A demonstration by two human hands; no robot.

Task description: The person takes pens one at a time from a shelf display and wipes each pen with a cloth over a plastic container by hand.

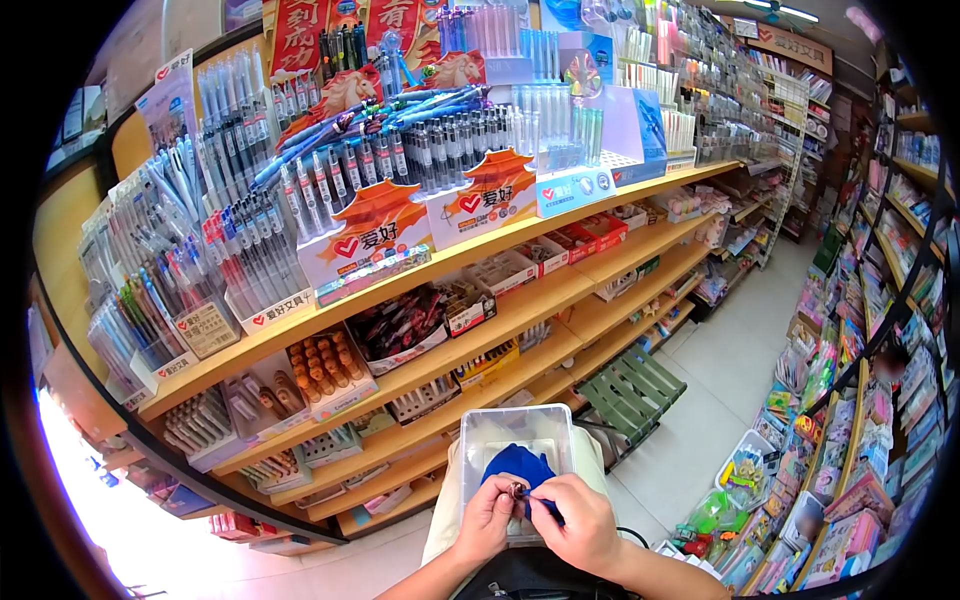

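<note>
My left hand point(488, 512) and my right hand point(575, 518) meet low in the middle of the head view. The fingers of my left hand are closed on a small brown item point(517, 490). My right hand is pinched around a thin dark blue item just beside it, whose shape is mostly hidden. Behind the fingers lies a bundle of blue cloth point(520, 462). It rests in a clear plastic box point(562, 425), and both hands are over the near part of this box.
Wooden shelves point(570, 330) with pens and boxed goods run along the left and front. A green folding stool point(635, 395) stands beyond the box. More stocked shelves point(850, 420) line the right side of the tiled aisle point(710, 350).
</note>
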